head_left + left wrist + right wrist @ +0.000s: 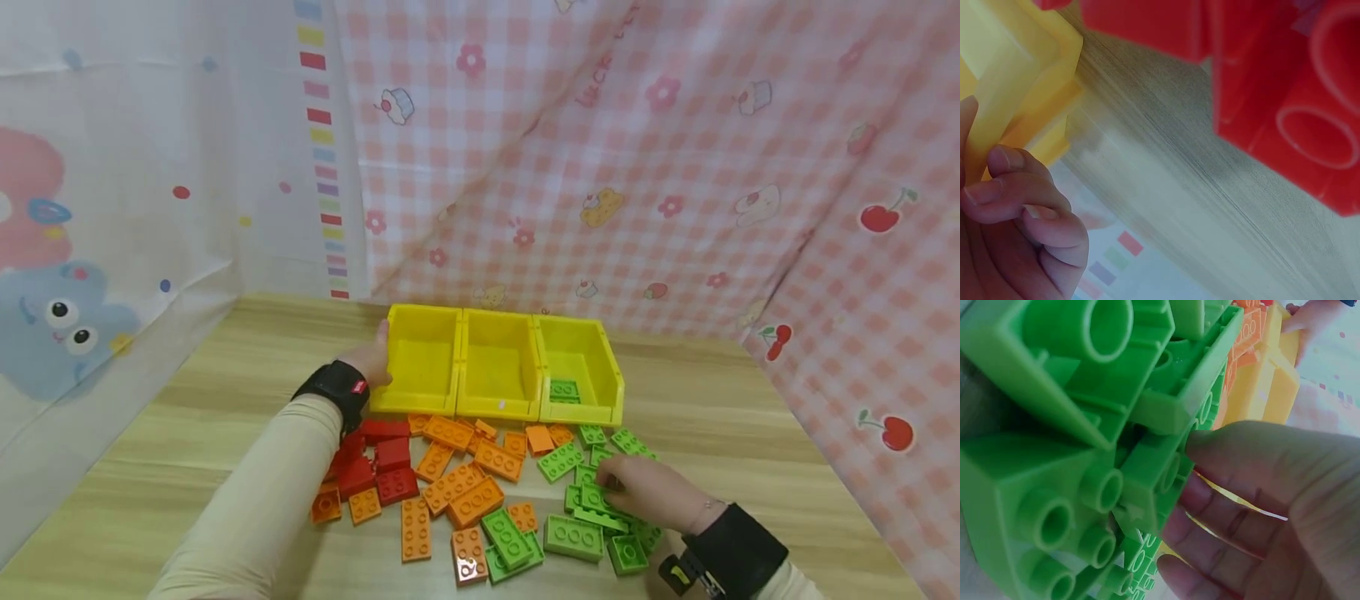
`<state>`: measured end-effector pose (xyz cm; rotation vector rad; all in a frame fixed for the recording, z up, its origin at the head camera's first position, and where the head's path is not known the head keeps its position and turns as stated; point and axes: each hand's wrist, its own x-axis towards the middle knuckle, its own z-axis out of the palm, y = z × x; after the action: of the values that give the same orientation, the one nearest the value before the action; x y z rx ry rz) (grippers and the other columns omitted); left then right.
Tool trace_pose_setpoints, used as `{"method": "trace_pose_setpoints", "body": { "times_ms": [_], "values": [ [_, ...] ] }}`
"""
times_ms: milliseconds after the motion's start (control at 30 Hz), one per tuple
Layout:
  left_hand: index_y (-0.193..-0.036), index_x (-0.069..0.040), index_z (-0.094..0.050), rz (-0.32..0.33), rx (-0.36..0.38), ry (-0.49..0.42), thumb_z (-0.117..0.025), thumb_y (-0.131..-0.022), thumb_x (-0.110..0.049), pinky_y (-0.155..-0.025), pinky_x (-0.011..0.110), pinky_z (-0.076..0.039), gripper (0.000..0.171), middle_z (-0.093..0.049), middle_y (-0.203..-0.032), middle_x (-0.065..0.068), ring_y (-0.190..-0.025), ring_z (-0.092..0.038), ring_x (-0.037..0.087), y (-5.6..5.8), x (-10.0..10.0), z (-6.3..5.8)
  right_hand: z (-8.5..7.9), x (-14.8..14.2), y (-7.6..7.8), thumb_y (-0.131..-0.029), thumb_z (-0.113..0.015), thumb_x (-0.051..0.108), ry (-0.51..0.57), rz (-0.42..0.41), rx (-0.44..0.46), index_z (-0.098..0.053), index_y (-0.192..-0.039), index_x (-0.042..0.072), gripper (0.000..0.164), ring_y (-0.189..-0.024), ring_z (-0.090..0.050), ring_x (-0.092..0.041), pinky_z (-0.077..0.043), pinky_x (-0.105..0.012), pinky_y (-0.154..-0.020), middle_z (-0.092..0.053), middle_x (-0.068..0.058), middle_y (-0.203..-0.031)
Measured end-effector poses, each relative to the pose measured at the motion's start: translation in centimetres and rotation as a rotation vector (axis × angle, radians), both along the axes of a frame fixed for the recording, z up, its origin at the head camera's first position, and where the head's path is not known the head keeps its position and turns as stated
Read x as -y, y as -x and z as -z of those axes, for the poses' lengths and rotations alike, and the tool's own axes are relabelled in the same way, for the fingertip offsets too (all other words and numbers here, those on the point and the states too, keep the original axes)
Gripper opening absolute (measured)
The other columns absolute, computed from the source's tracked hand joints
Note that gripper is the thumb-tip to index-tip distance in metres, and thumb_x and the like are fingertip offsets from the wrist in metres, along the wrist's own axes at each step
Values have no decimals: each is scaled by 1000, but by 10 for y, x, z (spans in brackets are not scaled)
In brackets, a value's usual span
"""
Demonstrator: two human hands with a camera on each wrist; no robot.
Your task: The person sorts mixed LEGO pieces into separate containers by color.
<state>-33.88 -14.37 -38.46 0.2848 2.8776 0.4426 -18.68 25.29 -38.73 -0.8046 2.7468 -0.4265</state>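
Three yellow bins (497, 412) stand joined side by side. My left hand (372, 360) holds the left bin by its outer wall; in the left wrist view, thumb and curled fingers (1047, 209) pinch the yellow wall (1035, 81). On the right, my right hand (651, 492) is down in a pile of green building bricks (573, 536). Seen from the right wrist, its thumb and fingers (1241, 456) are around the edge of a green brick (1157, 478) among others. Green bricks (564, 390) lie inside the right bin.
Red bricks (393, 454) lie beside the left forearm. Orange bricks (453, 487) are spread across the middle, in front of the bins. Two green bricks (507, 537) lie stacked near the front. Printed cloth (525, 167) hangs behind the wooden table (697, 383).
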Motion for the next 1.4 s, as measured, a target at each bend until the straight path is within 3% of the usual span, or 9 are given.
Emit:
{"method": "trace_pose_setpoints", "body": {
  "times_ms": [233, 433, 567, 700, 833, 967, 1167, 1400],
  "values": [
    [-144, 6, 9, -15, 22, -2, -65, -83, -12, -52, 31, -37, 98, -55, -66, 11, -55, -51, 24, 0, 2, -3, -8, 3, 5, -81, -68, 11, 8, 0, -62, -63, -89, 11, 10, -68, -50, -5, -44, -27, -59, -55, 9, -78],
    [-145, 4, 9, -10, 30, -14, -66, -82, -13, -55, 32, -38, 99, -57, -69, 13, -58, -52, 25, 3, 1, 0, -23, 3, 11, -83, -65, 8, 108, 40, -64, -64, -95, 8, 12, -77, -55, -10, -47, -29, -65, -59, 4, -86],
    [-145, 3, 7, -23, 20, -22, -66, -82, -12, -55, 33, -39, 99, -57, -70, 13, -59, -52, 26, 6, 2, -5, -41, 10, 36, -83, -63, 4, 173, 96, -171, -62, -100, 2, 17, -80, -57, -17, -48, -33, -68, -59, -4, -91],
    [-145, 4, 3, -38, -26, -18, -68, -79, -9, -53, 33, -38, 98, -56, -67, 13, -56, -52, 25, 6, 4, -3, -48, 22, 77, -83, -63, 8, 139, 168, -280, -62, -101, 1, 19, -79, -55, -21, -46, -37, -70, -59, -8, -90],
    [-146, 3, 0, -49, -45, -9, -69, -78, -9, -51, 32, -37, 98, -55, -65, 11, -53, -50, 23, 5, 2, 5, -40, 29, 115, -82, -65, 12, 20, 231, -320, -63, -100, 2, 20, -76, -55, -21, -46, -38, -70, -60, -9, -88],
    [-147, 3, -4, -48, -56, -5, -71, -76, -11, -52, 32, -38, 98, -55, -66, 11, -54, -50, 23, 1, -3, 14, -25, 33, 140, -81, -67, 11, -69, 264, -298, -63, -97, 2, 18, -73, -56, -21, -47, -39, -69, -61, -9, -86],
    [-147, 1, -8, -57, -91, 20, -73, -75, -14, -51, 33, -39, 98, -54, -62, 10, -53, -51, 23, 0, -3, 24, -4, 38, 164, -80, -69, 10, -126, 246, -314, -61, -90, 4, 14, -72, -56, -21, -47, -39, -69, -61, -6, -82],
    [-148, -1, -7, -75, -101, 34, -73, -76, -15, -56, 36, -42, 98, -56, -64, 10, -55, -52, 24, 0, 1, 16, 12, 43, 183, -79, -70, 6, -153, 195, -342, -60, -88, 3, 14, -73, -57, -24, -48, -39, -68, -59, -7, -79]
  ]
}}
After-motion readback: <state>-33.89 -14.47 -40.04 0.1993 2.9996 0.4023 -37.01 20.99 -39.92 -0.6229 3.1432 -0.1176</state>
